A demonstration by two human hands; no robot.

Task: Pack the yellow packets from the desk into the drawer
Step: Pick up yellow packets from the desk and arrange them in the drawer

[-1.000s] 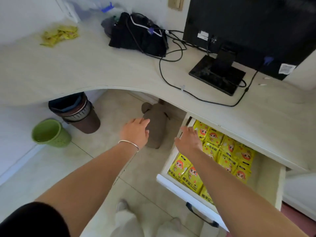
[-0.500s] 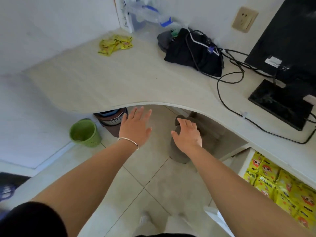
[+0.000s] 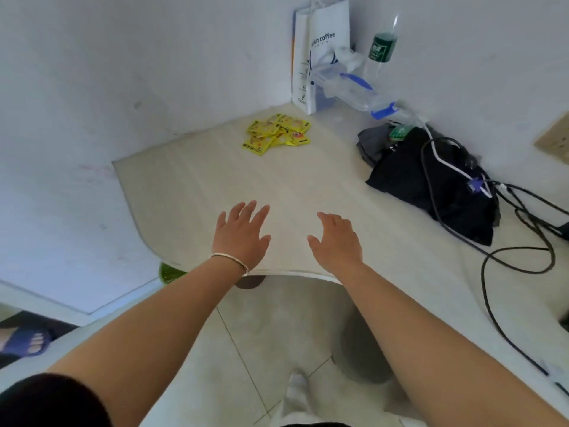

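A small heap of yellow packets [image 3: 277,134] lies in the far corner of the pale desk [image 3: 308,186], close to the wall. My left hand [image 3: 241,235], with a thin bracelet at the wrist, hovers over the desk's near edge with its fingers spread and nothing in it. My right hand [image 3: 337,240] is beside it, also empty with fingers apart. Both hands are well short of the packets. The drawer is out of view.
A white paper bag [image 3: 320,53], a clear plastic bag [image 3: 348,87] and a bottle [image 3: 381,50] stand in the back corner. A black bag [image 3: 431,186] with cables [image 3: 517,260] lies on the right. A green bin [image 3: 169,272] peeks from under the desk.
The view has swung left, away from the open drawer, to the desk corner. Both hands have risen from below the desk edge to above its surface, nearer the packets.
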